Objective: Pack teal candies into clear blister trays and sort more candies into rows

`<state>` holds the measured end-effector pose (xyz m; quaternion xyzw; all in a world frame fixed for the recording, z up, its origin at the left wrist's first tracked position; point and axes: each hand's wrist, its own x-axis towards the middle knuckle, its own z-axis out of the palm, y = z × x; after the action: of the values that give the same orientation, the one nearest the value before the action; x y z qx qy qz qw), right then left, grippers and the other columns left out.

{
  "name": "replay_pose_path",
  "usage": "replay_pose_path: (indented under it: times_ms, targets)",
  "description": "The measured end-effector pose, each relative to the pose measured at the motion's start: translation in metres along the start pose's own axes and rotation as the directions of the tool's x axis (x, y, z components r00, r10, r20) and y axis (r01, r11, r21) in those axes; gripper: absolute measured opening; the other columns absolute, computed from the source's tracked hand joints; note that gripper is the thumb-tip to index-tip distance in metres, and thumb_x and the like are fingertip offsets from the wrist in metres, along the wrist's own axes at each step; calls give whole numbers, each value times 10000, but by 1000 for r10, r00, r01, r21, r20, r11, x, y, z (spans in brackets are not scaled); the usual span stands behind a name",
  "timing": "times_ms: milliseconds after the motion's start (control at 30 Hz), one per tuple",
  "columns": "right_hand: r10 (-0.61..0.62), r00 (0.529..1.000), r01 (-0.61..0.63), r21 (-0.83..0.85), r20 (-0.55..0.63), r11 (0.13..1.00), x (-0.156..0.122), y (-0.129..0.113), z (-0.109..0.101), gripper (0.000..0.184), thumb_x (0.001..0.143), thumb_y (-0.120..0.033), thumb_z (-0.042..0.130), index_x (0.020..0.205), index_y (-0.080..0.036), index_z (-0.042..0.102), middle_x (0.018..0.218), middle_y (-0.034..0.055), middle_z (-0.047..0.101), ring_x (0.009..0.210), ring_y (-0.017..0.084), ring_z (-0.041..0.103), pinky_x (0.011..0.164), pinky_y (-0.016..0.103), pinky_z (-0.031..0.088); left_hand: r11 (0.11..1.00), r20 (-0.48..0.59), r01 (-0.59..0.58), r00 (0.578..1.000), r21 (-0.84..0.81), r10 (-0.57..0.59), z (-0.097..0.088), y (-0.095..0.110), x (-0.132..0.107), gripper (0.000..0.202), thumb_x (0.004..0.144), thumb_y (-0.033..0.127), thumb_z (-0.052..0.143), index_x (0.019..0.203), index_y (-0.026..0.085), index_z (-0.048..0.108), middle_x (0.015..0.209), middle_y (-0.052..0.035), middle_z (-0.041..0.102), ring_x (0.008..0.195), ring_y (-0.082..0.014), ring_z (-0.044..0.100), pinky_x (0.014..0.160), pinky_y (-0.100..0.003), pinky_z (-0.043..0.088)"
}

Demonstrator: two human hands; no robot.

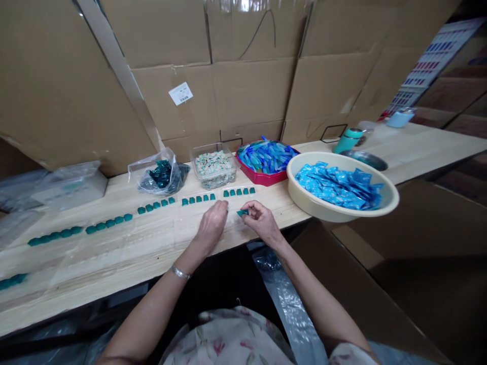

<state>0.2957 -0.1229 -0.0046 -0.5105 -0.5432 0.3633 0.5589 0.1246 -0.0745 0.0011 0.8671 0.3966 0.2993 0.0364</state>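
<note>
Nearest, a floral garment (224,339) is worn, with a metal bangle (180,272) on the left wrist. The left hand (215,225) is held palm down and loosely open, nothing being gripped, its fingertips resting on a clear plastic sheet (201,228) laid on the pale wooden table (152,268). The right hand (262,223) is partly closed, a small teal piece (242,213) being pinched between thumb and fingers just beside the left hand. The pinch appears to be kept at the piece's edge, its face left largely uncovered. Just beyond the hands, a row of teal pieces (239,192) is evenly spaced, with further rows extending left. Behind are placed a plastic bag (162,175) of dark teal pieces, a clear tub (213,170) of mixed wrapped pieces, a red tray (258,178) of blue pieces and a cream basin (304,197) of blue sachets (338,187). A teal flask (348,139) and a metal dish (365,159) stand farther right, before stacked cardboard boxes (213,91).
</note>
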Motion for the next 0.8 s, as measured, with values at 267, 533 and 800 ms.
replay_pose_path:
  times_ms: [267,533,800]
  targets:
    - [136,982,-170,289,134,942,-5,-3,-19,281,700,-292,685,949,-188,606,624,-15,620,609,121,565,641,272,436,478,312,404,913,-780,-263,-14,7,6,304,820,372,515,978,131,611,611,-21,597,517,-107,511,543,-236,413]
    - [160,984,-177,474,75,863,-5,1,-8,244,631,-263,753,847,-200,658,727,-6,645,663,115,570,706,271,453,-132,410,388,865,-912,-290,14,40,-1,271,764,340,610,945,139,594,720,-19,592,602,-79,529,579,-212,396]
    - [204,977,-200,578,60,791,-7,0,7,332,611,-291,757,917,-211,657,711,-10,621,631,115,543,684,282,465,167,283,349,903,-922,-323,16,36,-4,248,815,365,530,896,132,550,633,-4,570,578,-96,517,568,-231,408]
